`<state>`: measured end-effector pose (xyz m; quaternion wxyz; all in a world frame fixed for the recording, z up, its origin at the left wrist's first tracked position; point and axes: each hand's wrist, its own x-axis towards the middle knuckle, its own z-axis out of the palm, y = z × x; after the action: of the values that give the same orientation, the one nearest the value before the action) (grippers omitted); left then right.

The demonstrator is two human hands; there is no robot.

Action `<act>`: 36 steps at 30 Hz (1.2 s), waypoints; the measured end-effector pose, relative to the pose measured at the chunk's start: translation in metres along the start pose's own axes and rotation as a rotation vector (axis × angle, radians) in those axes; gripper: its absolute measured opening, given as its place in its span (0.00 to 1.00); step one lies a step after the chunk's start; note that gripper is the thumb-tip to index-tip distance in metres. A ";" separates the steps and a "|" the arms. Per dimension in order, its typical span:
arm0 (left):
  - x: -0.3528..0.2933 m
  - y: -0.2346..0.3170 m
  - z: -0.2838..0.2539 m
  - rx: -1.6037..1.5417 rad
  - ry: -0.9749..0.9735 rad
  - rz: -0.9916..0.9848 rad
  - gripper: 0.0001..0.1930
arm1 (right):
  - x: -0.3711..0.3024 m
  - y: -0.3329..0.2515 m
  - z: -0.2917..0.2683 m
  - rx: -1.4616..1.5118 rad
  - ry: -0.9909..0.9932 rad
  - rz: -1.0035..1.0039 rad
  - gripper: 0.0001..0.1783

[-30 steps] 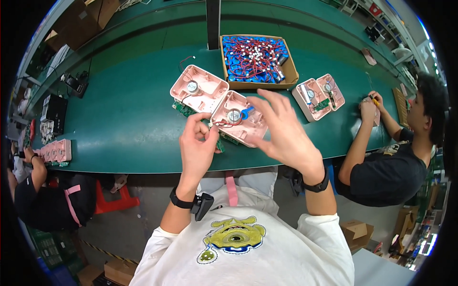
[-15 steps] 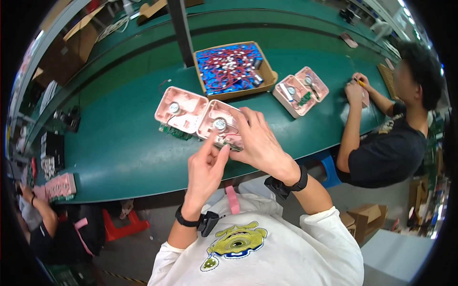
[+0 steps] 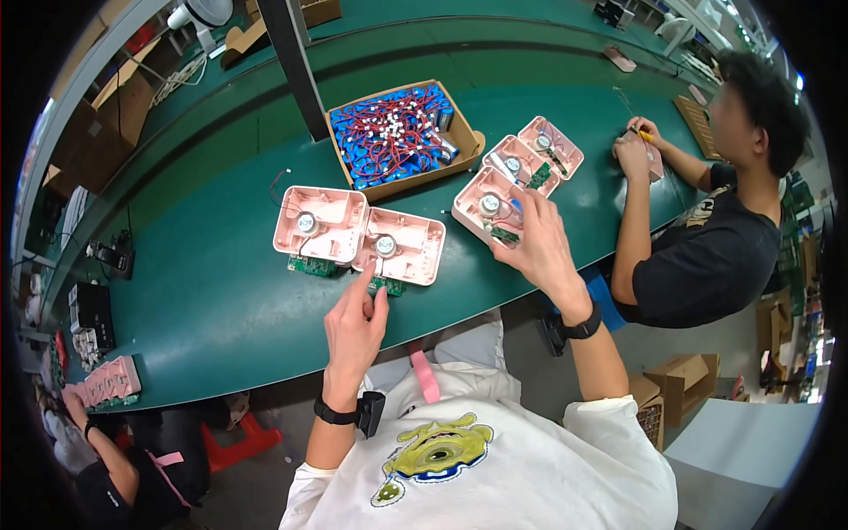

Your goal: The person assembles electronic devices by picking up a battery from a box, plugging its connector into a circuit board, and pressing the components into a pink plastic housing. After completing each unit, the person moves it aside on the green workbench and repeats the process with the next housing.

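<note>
My right hand [image 3: 549, 252] grips the near right side of a pink plastic housing [image 3: 474, 196], thumb below and fingers over its edge. Inside that housing are a round metal speaker, a blue part partly hidden by my fingers, and a green circuit board. My left hand [image 3: 355, 322] has thumb and index finger apart, the index fingertip at the near edge of another pink housing [image 3: 418, 264]; whether it touches is unclear. That housing also has a round speaker [image 3: 385, 246] and a green circuit board [image 3: 389, 285] at its near edge. A similar pink housing [image 3: 340, 205] lies left of it.
A cardboard box [image 3: 389, 188] of blue wired battery packs stands behind. Two pink housings [image 3: 572, 157] lie beyond my right hand. A co-worker [image 3: 707, 256] works at the right; another person's arm [image 3: 110, 450] shows lower left. A metal post [image 3: 296, 75] rises behind the green table [image 3: 203, 309].
My right hand has moved right with a pink housing, to just before the two housings there. My left hand has separated from it and stays by the left housings. The view has shifted somewhat.
</note>
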<state>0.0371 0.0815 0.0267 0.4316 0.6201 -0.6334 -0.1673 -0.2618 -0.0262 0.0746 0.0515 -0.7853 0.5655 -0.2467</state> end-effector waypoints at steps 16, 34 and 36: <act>0.014 -0.002 -0.010 0.244 -0.051 -0.142 0.37 | 0.041 0.058 0.028 -0.124 0.176 0.018 0.44; 0.014 -0.024 0.001 0.121 0.013 -0.169 0.39 | 0.043 -0.092 0.067 0.189 -0.290 -0.309 0.24; 0.015 -0.026 0.001 0.059 0.011 -0.159 0.39 | 0.041 -0.084 0.069 0.238 -0.238 -0.342 0.23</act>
<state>0.0548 0.0624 0.0115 0.4021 0.6818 -0.5844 -0.1788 -0.1490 -0.0478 0.0585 0.1672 -0.8816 0.3810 -0.2226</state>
